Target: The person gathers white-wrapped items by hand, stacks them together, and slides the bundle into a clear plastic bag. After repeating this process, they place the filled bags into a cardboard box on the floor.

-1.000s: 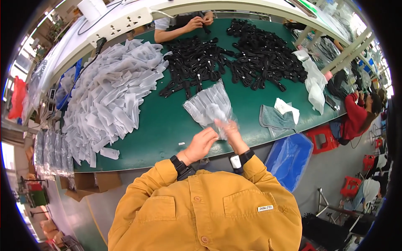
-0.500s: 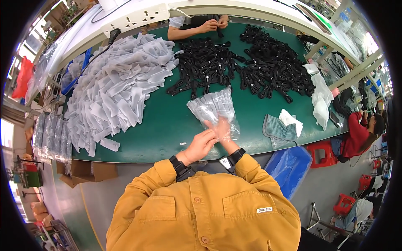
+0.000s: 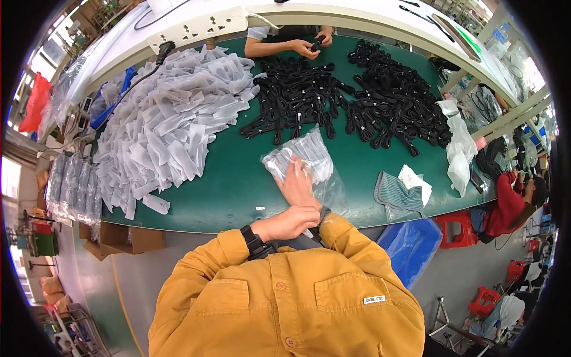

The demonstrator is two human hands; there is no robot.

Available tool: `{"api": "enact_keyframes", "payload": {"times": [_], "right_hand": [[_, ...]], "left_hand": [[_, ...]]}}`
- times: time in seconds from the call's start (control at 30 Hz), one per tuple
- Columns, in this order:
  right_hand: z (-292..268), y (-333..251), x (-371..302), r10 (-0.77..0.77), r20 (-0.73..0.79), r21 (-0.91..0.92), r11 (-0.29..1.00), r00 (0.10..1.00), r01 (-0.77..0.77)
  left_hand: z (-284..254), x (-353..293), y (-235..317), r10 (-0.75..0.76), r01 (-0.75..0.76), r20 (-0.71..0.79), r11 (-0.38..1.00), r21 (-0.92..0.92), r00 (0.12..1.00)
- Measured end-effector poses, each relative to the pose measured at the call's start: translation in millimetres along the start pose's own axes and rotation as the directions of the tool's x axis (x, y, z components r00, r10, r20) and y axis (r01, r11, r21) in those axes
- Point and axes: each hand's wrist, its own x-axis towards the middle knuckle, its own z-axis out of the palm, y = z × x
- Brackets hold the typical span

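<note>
The right hand (image 3: 295, 181), fingers apart, lies over grey-white frosted packets (image 3: 321, 160) in a clear plastic bag (image 3: 332, 193); inside or on top, I cannot tell. At six o'clock the left hand (image 3: 288, 222), fingers curled, meets the right wrist; its grip is unclear. Outward: frosted plastic sleeves (image 3: 160, 125) at ten, bundled black cords (image 3: 297, 95) at twelve, ribbed grey-green cloth (image 3: 397, 191) at three, blue plastic tub (image 3: 414, 243) at four.
</note>
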Motion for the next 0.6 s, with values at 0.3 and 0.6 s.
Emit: {"api": "enact_keyframes", "payload": {"times": [0.3,0.6], "right_hand": [[3,45,-2,-0.255,-0.204,0.152,0.945,0.945,0.288],[16,44,-21,-0.071,0.062,0.461,0.887,0.996,0.034]], "left_hand": [[-2,3,-4,-0.077,0.095,-0.345,0.995,0.034,0.935],[10,8,-27,-0.309,0.334,-0.479,0.942,-0.035,0.822]]}}
